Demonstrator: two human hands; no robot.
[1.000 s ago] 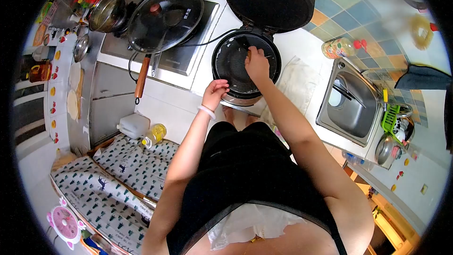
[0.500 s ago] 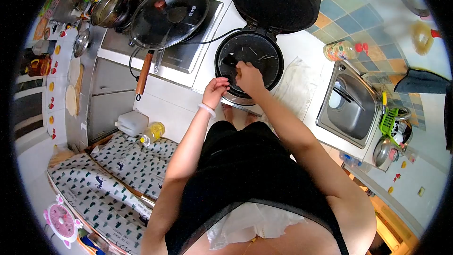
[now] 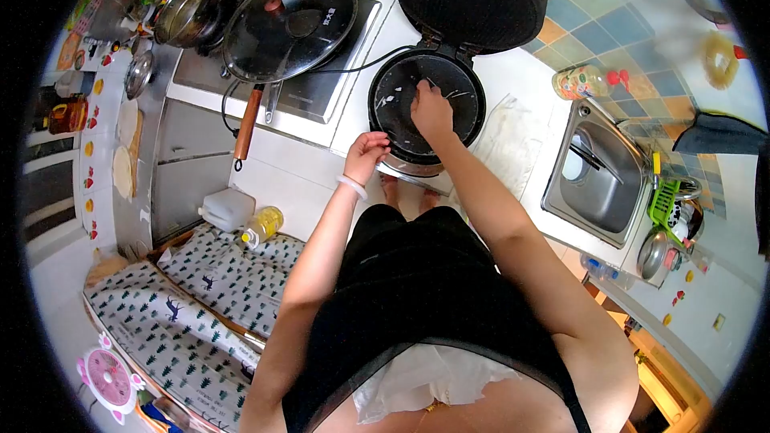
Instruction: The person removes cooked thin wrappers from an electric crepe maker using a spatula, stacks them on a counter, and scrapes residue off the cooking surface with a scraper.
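A round black electric griddle stands on the white counter with its lid raised behind it. Pale streaks and bits mark the dark plate. Over the plate, my right hand is closed, fingertips pinched and pointing down; what it holds, if anything, is hidden. My left hand is beside the griddle's lower left rim, fingers loosely bent and a little apart, with nothing visible in them. Whether it touches the rim, I cannot tell. A pale bangle circles the left wrist.
Left of the griddle, a glass-lidded pan sits on the cooktop, its wooden handle jutting out. A whitish cloth lies to the right. Beyond are a red-capped bottle and a steel sink.
My right hand has moved slightly right and farther back over the plate. A pale patch now shows on the plate's left side. My left hand has stayed put.
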